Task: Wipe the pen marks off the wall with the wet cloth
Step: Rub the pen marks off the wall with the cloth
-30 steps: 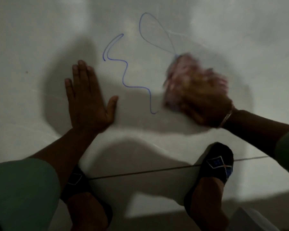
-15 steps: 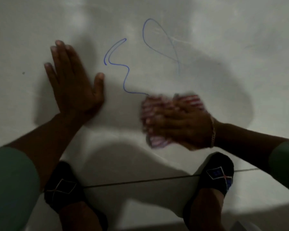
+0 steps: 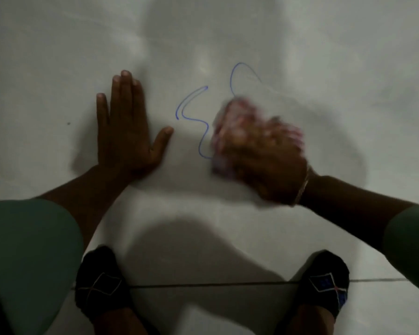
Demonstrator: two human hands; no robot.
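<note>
The cloth (image 3: 230,131), pink and white and blurred, was bunched against the white wall (image 3: 58,56), pressed there under the right hand (image 3: 273,165), whose fingers were closed down over it. It covered the middle of the pen marks (image 3: 191,112). To its left a blue squiggle ran out from under the cloth's edge, curling up to a narrow hooked end; above it a thin blue loop rose from behind the top of the cloth. A bracelet (image 3: 302,187) sat on the right wrist, just behind the hand, and a green sleeve (image 3: 411,240) covered the arm further back.

The left hand (image 3: 128,131) lay flat on the wall beside the squiggle, fingers stretched out together, thumb spread toward the blue line without touching it, holding nothing. Shadows of both arms fell dark over the wall around the marks, dimming the area to the right of the cloth.

Below, a dark seam (image 3: 203,284) marked where the wall met the floor (image 3: 228,310). Two feet in black socks (image 3: 99,284) with a diamond pattern stood there, toes right up at that seam, well apart from each other.
</note>
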